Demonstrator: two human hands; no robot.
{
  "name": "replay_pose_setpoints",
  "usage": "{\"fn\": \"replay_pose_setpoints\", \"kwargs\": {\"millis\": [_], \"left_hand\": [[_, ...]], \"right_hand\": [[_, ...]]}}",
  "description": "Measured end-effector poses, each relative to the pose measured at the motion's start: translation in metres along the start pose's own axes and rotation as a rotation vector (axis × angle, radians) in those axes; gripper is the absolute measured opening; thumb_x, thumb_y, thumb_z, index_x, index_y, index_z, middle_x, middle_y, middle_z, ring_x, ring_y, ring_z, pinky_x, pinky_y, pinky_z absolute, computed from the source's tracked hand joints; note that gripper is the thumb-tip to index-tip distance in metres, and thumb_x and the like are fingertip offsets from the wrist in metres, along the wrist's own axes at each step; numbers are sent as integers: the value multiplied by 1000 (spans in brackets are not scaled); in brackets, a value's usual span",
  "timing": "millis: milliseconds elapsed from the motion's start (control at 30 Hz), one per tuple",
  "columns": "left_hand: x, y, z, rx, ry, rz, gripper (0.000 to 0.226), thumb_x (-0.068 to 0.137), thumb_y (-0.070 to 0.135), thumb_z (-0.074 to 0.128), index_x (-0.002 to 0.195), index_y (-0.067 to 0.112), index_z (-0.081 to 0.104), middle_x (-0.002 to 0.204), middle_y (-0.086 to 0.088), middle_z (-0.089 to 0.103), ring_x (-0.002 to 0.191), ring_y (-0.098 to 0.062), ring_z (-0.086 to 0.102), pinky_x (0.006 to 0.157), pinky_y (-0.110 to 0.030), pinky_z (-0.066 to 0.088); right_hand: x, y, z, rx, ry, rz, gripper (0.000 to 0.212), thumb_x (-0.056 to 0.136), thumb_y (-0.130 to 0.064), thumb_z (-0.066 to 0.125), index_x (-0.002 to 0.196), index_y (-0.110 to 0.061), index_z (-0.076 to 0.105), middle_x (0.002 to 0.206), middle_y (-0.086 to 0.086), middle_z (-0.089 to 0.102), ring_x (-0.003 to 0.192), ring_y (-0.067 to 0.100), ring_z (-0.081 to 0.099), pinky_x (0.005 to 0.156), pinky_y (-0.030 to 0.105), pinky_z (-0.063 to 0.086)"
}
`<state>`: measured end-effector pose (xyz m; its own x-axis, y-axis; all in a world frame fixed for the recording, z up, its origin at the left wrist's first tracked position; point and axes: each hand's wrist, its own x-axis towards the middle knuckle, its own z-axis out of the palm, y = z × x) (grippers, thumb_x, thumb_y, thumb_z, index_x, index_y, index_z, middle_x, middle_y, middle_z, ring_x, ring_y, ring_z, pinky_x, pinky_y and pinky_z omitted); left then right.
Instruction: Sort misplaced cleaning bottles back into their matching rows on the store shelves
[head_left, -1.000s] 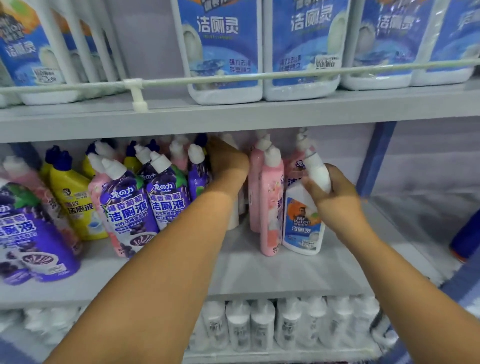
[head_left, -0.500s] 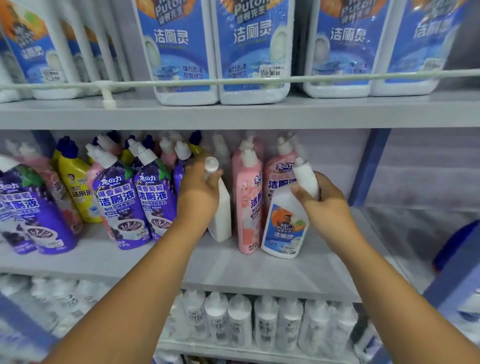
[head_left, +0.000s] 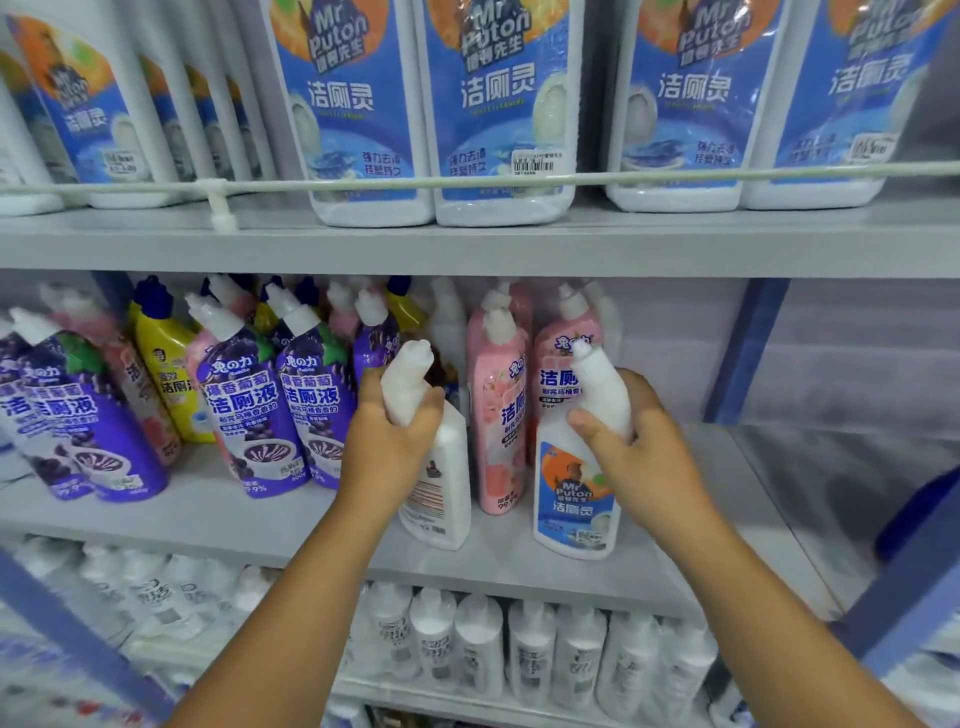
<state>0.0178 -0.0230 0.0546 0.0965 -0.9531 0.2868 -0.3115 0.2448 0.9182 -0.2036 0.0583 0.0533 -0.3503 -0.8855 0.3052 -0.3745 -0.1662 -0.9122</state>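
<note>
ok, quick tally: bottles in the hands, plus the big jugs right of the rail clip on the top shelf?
White bottles in hand: 2, a back-facing bottle in the left hand and a Mr Puton bottle in the right hand
Big blue-label jugs: 4
Total: 6

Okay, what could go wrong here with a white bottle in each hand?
1. Both hands, left and right, hold only the slim necks, so either white bottle might slip or swing.
2. The pink bottles stand right between them; a swing could tip them.
</note>
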Motion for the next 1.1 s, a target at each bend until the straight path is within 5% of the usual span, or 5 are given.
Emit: {"fn": "replay_pose_setpoints", "kwargs": {"millis": [300,433,633,900,1100], "left_hand": [[-41,-39,-1,-121,-128,-238,59,75,22,90,121,27,55,107,9,73,93,-5,71,73,-22,56],[-53,-48,-5,-129,-218,-259,53,77,9,87,122,23,63,101,12,78,89,2,73,67,-12,56],[-75,-48,-25,-134,-194,-271,44,78,5,85,112,27,67,100,13,79,90,-2,74,70,-17,57],[-80,-60,-118,-180,-238,-288,46,77,3,85,114,24,67,98,8,80,92,-11,76,78,-29,61],[-37,-54,-249,-276,-172,-189,45,73,9,86,111,23,68,95,6,81,88,-13,77,71,-27,61]], "right_hand": [[-32,58,20,92,-115,196,33,86,-21,80,108,-36,61,99,-16,76,88,-6,70,68,12,54],[-31,50,23,147,-154,220,34,83,-18,82,108,-35,65,96,-19,77,87,-1,73,66,13,55],[-57,45,34,171,-153,228,31,84,-9,80,105,-29,69,92,-16,78,85,2,74,65,14,56],[-84,-16,94,143,-278,192,42,79,-4,81,113,-27,71,98,-7,80,92,11,75,83,29,58],[-102,-95,192,178,-179,114,31,76,-16,82,102,-30,74,94,-7,80,89,10,75,86,38,57]]}}
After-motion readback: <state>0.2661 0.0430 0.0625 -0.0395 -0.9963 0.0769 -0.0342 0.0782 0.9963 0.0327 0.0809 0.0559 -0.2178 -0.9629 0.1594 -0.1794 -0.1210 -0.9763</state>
